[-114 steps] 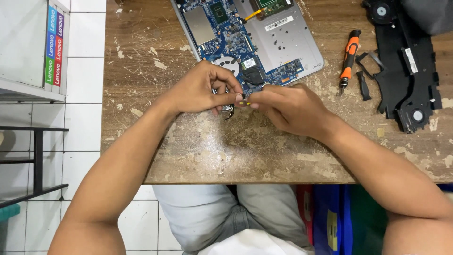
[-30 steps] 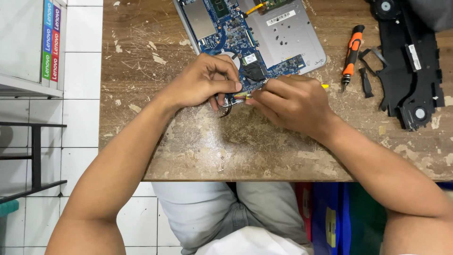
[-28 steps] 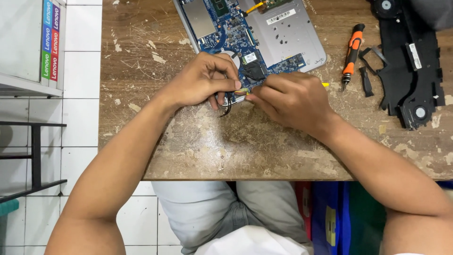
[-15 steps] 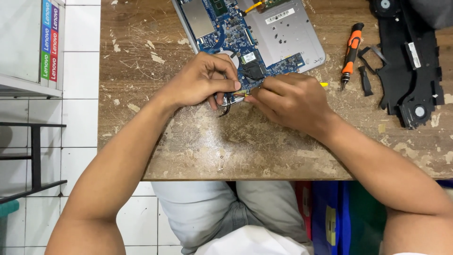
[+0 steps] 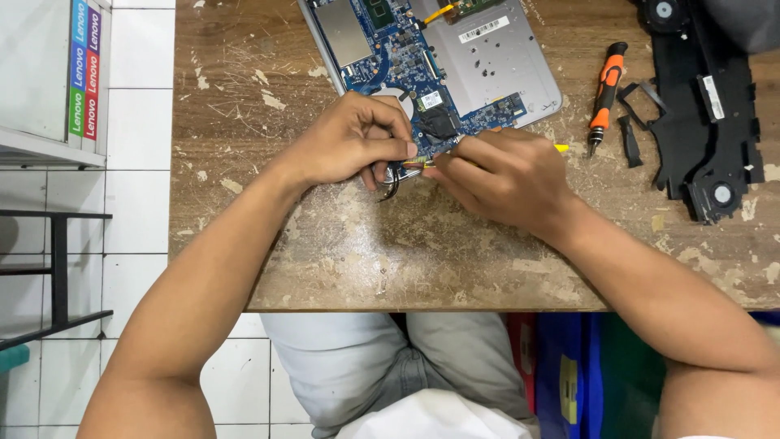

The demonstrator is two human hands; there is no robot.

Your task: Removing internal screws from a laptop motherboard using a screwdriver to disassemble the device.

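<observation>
- Small metal part [image 5: 396, 172] sits at the wooden bench's [image 5: 325, 244] centre, just off the opened laptop's [image 5: 439, 65] 6 o'clock edge.
- Left hand [image 5: 353, 142] is pinched closed on it; right hand [image 5: 504, 175] is clamped around a yellow-handled tool [image 5: 561, 148], tip at the part.
- Looks mid-teardown: board exposed, black speaker frame [image 5: 707, 106] already out at 2 o'clock, orange screwdriver [image 5: 605, 93] lying beside it.

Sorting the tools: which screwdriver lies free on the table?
The orange-and-black screwdriver, lying untouched right of the laptop; the yellow-handled one is in the right hand.
</observation>
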